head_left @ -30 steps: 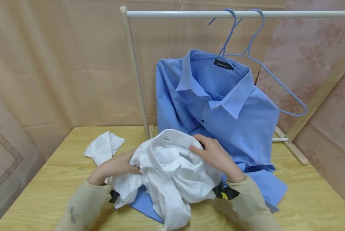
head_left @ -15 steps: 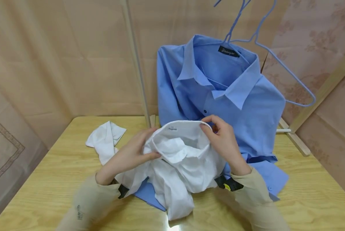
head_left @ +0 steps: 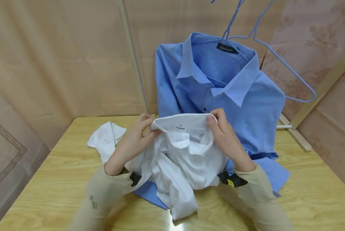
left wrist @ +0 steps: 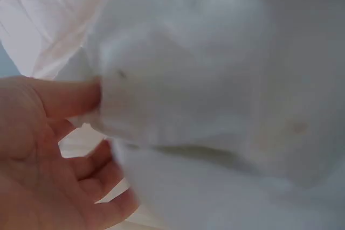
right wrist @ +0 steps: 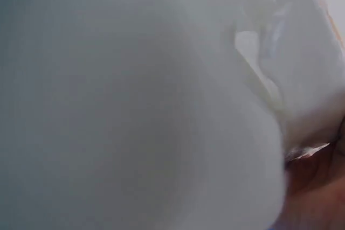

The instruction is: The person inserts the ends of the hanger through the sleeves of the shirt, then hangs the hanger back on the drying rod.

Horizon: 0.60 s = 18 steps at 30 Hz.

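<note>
White shirt (head_left: 187, 170) — collar (head_left: 196, 120) straighter than before, left fingers (head_left: 145, 123) and right fingers (head_left: 214, 125) apparently tight on it — wrist views blurry.

One blue shirt (head_left: 254, 123) hangs, with one black label (head_left: 225, 48) inside its collar, one hanger (head_left: 233, 21) in its neck and a second hanger (head_left: 291, 68) jutting past its shoulder. In front of the blue shirt are one white shirt (head_left: 190, 170), one left hand (head_left: 135, 139) and one right hand (head_left: 228, 139). One tabletop (head_left: 59, 166) lies below the blue shirt.
</note>
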Each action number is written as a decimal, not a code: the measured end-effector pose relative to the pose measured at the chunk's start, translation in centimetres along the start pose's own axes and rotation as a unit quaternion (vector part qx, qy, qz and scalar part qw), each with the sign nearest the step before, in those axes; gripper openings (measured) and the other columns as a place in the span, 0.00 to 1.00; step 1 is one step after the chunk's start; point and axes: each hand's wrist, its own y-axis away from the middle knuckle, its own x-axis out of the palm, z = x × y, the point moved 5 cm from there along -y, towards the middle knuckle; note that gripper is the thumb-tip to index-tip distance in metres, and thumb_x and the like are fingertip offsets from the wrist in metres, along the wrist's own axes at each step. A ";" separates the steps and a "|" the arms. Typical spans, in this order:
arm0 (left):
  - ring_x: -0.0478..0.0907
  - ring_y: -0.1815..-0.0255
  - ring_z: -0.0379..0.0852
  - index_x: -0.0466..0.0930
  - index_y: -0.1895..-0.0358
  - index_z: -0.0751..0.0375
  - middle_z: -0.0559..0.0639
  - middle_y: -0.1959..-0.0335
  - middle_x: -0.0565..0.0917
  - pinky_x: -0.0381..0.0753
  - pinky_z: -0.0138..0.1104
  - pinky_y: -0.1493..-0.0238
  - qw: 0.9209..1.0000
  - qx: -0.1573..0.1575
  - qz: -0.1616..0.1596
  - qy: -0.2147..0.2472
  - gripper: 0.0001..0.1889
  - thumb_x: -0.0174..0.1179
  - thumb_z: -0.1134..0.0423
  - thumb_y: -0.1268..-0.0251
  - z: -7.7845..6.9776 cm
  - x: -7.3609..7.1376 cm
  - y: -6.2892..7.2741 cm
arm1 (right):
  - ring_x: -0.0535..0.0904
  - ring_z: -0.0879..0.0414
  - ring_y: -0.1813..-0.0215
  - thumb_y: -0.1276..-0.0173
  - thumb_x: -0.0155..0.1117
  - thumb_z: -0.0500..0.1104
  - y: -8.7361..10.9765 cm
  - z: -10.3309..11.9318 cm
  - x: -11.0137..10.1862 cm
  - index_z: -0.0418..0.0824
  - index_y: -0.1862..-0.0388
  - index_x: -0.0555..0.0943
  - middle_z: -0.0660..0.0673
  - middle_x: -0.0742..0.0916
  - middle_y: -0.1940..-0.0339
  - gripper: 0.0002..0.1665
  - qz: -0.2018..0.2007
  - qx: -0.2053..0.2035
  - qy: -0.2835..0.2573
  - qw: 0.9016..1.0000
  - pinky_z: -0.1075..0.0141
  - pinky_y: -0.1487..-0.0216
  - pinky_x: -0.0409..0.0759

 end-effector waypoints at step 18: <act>0.71 0.66 0.44 0.71 0.55 0.62 0.54 0.64 0.77 0.69 0.33 0.65 0.993 -0.012 -0.099 0.070 0.07 0.51 0.67 0.34 0.3 -1.2 0.1 | 0.77 0.55 0.57 0.43 0.67 0.49 0.4 0.2 0.2 0.46 0.37 0.61 0.45 0.80 0.53 0.38 0.122 -0.078 0.076 0.987 0.60 0.59 0.75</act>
